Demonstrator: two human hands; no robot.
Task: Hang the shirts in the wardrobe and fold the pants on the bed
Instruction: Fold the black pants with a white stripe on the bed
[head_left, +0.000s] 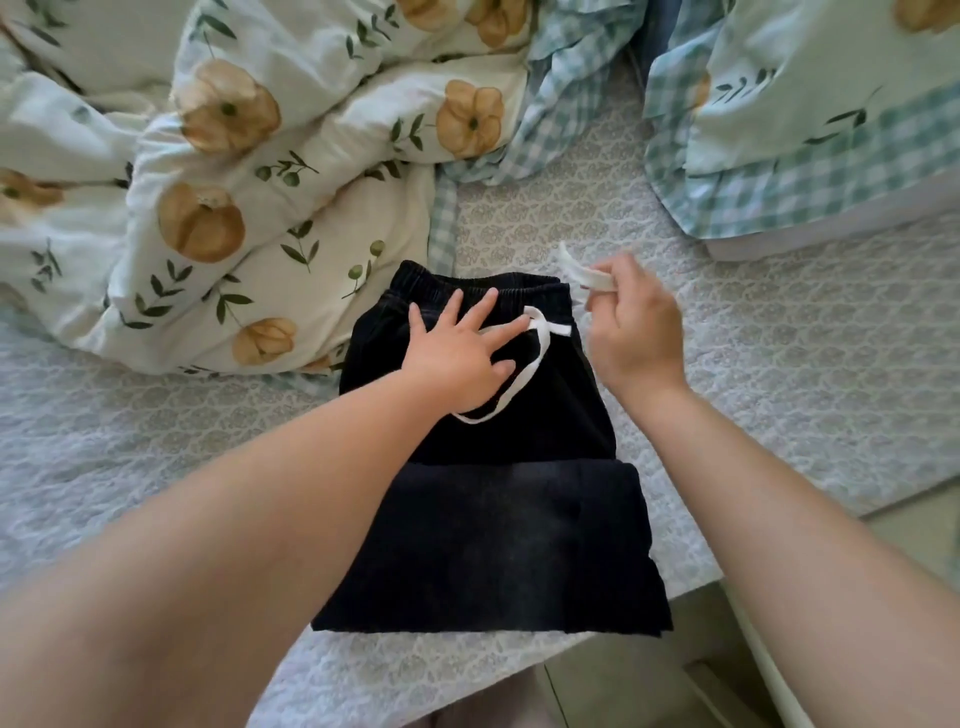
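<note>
Left hand presses pants — right hand pinches drawstring.

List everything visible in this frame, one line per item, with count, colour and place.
pants: one, black, folded at the centre of the bed cover, elastic waistband away from the person
drawstring: one, white, at the waistband; a loop lies on the fabric, one end lifted to the right
duvet: one, cream with tan flowers and green leaves, bunched at upper left
pillow: one, floral with blue-green gingham border, upper right
bed cover: one, pale quilted, under everything
floor: pale, lower right past the bed edge
left hand: flat, fingers spread, on the pants below the waistband
right hand: pinches the lifted drawstring end
</note>
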